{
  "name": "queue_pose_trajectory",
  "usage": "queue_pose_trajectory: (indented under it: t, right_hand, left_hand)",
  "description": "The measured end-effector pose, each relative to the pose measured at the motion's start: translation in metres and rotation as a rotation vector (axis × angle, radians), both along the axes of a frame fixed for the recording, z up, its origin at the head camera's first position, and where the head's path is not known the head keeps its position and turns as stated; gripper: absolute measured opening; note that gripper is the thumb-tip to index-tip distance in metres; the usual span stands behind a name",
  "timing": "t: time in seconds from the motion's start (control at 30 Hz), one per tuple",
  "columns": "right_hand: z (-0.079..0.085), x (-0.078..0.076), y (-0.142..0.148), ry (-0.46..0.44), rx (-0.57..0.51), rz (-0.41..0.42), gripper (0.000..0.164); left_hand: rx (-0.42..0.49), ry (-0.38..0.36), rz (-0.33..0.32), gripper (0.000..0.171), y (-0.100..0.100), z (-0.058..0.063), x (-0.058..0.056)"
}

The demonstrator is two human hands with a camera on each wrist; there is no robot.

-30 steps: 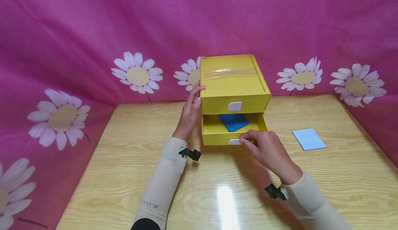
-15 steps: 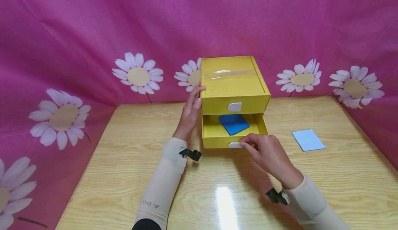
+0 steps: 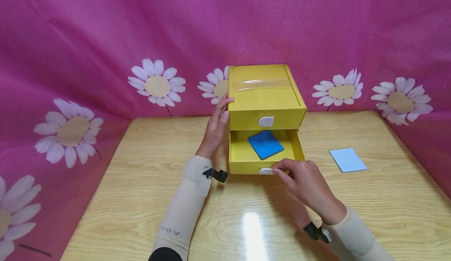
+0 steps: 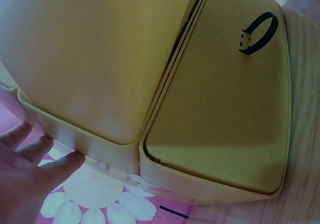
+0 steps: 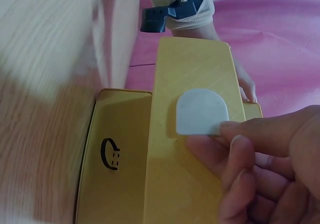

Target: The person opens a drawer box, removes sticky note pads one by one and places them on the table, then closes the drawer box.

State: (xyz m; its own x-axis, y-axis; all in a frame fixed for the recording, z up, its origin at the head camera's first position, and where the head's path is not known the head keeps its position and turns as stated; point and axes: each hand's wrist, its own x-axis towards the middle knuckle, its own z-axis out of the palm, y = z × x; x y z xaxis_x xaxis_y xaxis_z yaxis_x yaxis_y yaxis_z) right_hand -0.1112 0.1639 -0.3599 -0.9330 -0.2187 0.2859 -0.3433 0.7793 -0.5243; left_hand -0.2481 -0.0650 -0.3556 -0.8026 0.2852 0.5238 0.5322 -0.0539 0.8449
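Observation:
A yellow two-drawer box (image 3: pixel 264 90) stands at the back of the table, its lower drawer (image 3: pixel 243 168) pulled out and the upper one closed. Inside the lower drawer lies a flat blue square (image 3: pixel 266 145). My right hand (image 3: pixel 310 184) pinches the white pull tab (image 5: pixel 201 113) on that drawer's front between thumb and fingertips. My left hand (image 3: pixel 214 131) rests against the left side of the box, fingers extended along it toward the top edge. In the left wrist view its fingertips (image 4: pixel 70 161) touch the yellow wall.
A light blue square pad (image 3: pixel 348 160) lies on the wooden table (image 3: pixel 148 198), right of the box. A pink cloth (image 3: pixel 211 22) with white daisies hangs behind and at both sides. The upper drawer has its own white tab (image 3: pixel 266 121).
The lower drawer has slid farther out toward me with my right hand on its tab, showing more of the blue square. My left hand has stayed at the box's side.

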Motion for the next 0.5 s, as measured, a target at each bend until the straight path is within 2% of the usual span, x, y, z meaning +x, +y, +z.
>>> queue_pose_trajectory:
  t: [0.13,0.5]
  right_hand:
    - [-0.0017,0.0033,-0.0002,0.024,0.001,0.004,0.004]
    - [-0.0051,0.0097,0.0003,0.076,-0.002,-0.003,0.006]
  left_hand:
    - [0.005,0.011,-0.004,0.042,0.0000,0.0003,0.0003]
    - [-0.019,-0.027,0.003,0.043,-0.0008,-0.0001,0.0013]
